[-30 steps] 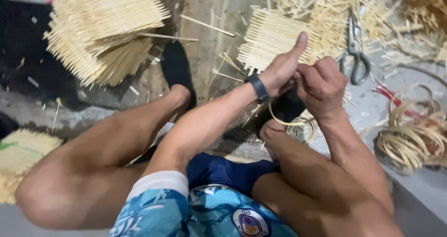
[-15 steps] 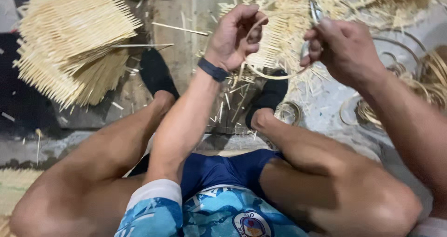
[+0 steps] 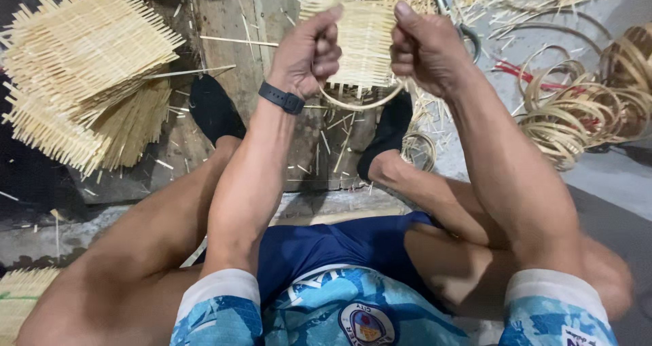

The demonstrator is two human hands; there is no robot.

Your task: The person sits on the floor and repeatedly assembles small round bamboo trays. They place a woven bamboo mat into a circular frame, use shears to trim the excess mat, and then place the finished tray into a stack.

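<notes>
Bamboo work spread on a rough floor

A stack of woven mats (image 3: 81,54) fills the ten o'clock corner, its loose slat ends fanned out over a dark board (image 3: 41,176). One long stick (image 3: 190,71) juts from the stack toward the centre. Wooden planks (image 3: 238,20) run up to twelve o'clock, strewn with splinters (image 3: 333,142). Scissors (image 3: 455,13) lie at one o'clock amid more scraps. Coiled strips (image 3: 584,108) pile up at three o'clock, with red cord (image 3: 516,69) just beside them. A small coil (image 3: 420,150) sits right of centre. Another mat's edge (image 3: 17,298) shows at eight o'clock.
</notes>
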